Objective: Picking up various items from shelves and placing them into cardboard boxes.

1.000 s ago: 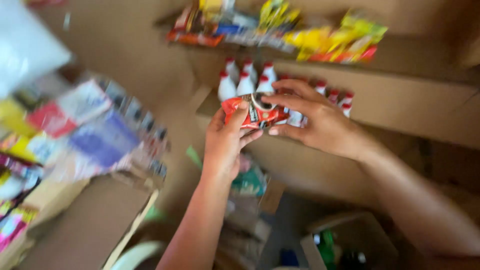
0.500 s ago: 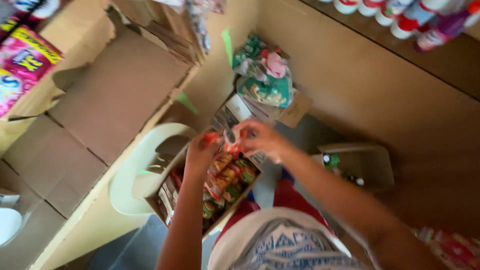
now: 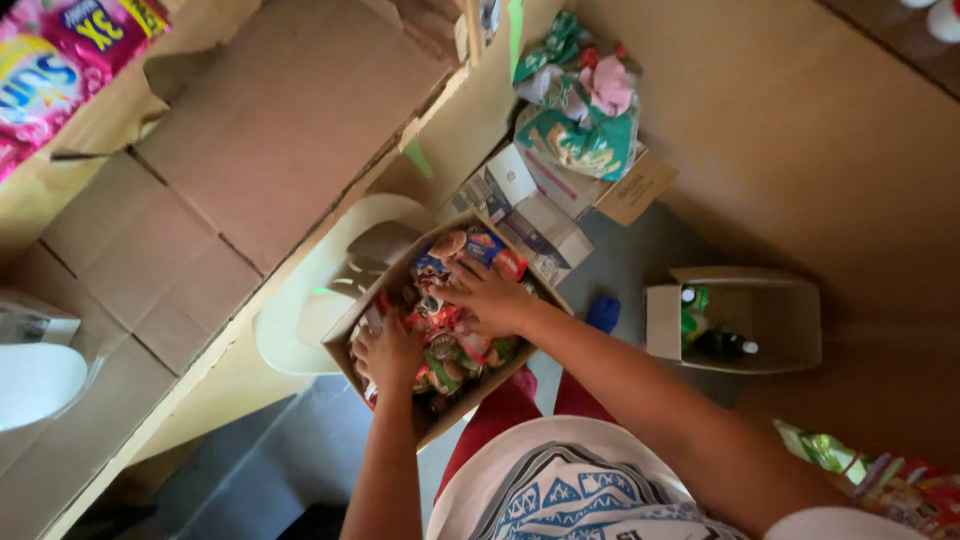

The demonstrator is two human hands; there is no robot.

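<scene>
Head view: both hands down in a carton of packets

Head camera looks straight down at the left hand point(image 3: 388, 352), which lies low in an open cardboard box point(image 3: 352, 322) with its fingers curled loosely over the small snack packets point(image 3: 452, 345); whether this grip is pinching one of them cannot be told. The right hand point(image 3: 490, 296) reaches in from the other side, fingers spread and resting on top of the packets near the far edge of the box, with no packet clearly pinched.

The packets are a loose heap of red, green, blue and brown wrappers filling the box, which sits at the person's knees above red trousers point(image 3: 505, 410) and a white patterned shirt point(image 3: 560, 490).

Just beside the box on its far left is a pale plastic stool point(image 3: 300, 330), partly under the cardboard-covered shelf point(image 3: 200, 200) that runs along the left. Beyond the box lie flattened small cartons point(image 3: 530, 215) and a bundle of green and pink bags point(image 3: 580, 110). To the right, well apart on the grey floor point(image 3: 640, 250), stands a second small open box point(image 3: 740, 320) with a dark bottle in it, and a blue object point(image 3: 603, 313) lies between the two boxes. Bright pink packs point(image 3: 60, 60) sit at the upper left corner.
</scene>
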